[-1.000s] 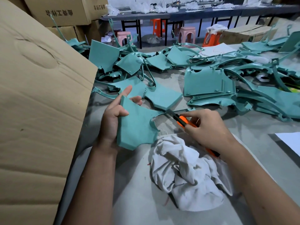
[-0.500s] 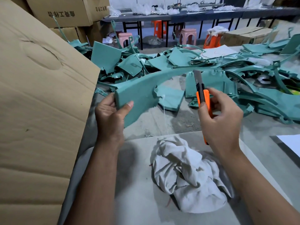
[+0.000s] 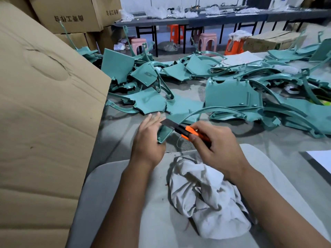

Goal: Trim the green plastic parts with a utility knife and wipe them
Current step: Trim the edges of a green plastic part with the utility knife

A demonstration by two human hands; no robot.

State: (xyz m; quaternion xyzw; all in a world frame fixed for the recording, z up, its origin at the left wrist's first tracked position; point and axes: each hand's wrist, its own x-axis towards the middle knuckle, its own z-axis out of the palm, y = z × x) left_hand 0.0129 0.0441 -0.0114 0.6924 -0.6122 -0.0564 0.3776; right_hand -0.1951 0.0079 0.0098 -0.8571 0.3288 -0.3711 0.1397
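Two bare forearms reach in from the lower edge. The left hand (image 3: 146, 140) and right hand (image 3: 216, 145) wear no gloves. No sleeves show.

One orange-handled utility knife (image 3: 189, 132), one crumpled white cloth rag (image 3: 207, 199), two bare hands (image 3: 146, 140) (image 3: 216, 149), one trimmed green plastic part (image 3: 163, 134) held, too many loose ones (image 3: 231, 94) to count, two pink plastic stools (image 3: 207, 40).

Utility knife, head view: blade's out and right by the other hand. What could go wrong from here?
1. The utility knife blade points toward the left hand, whose fingers sit just past the tip; a slip could cut them.
2. The green plastic part is held in the air, unsupported, so it may twist under the cut.
3. The right hand works above the white rag; trimmings could drop into it.
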